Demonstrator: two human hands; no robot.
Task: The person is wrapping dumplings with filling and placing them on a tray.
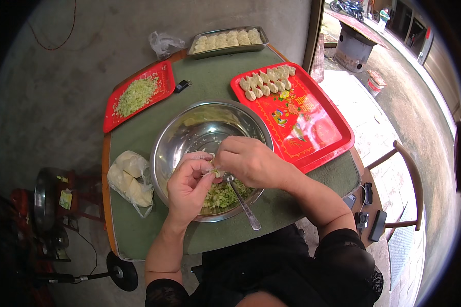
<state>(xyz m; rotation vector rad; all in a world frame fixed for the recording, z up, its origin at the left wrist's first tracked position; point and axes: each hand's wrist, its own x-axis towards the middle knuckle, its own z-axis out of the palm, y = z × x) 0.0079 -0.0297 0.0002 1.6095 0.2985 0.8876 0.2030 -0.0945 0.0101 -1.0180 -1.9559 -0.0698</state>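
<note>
Over a large stainless steel bowl (165,153), my left hand (190,184) cups a dumpling (215,173) with green filling showing at its top. The fingers of my right hand (249,159) pinch the edge of its wrapper, and the knuckles hide part of it. Chopped green vegetable filling (224,197) lies in the near part of the bowl. A metal spoon (246,209) leans out over the bowl's near rim. To the right, a red patterned tray (315,134) bears rows of pleated dumplings (265,82) at its far end.
A smaller red tray (167,76) with chopped greens (136,96) stands at the left, by a black key fob (182,86). Bagged dough (128,180) lies left of the bowl. A metal tray of dumplings (228,39) sits at the back. A wooden chair (415,180) stands right.
</note>
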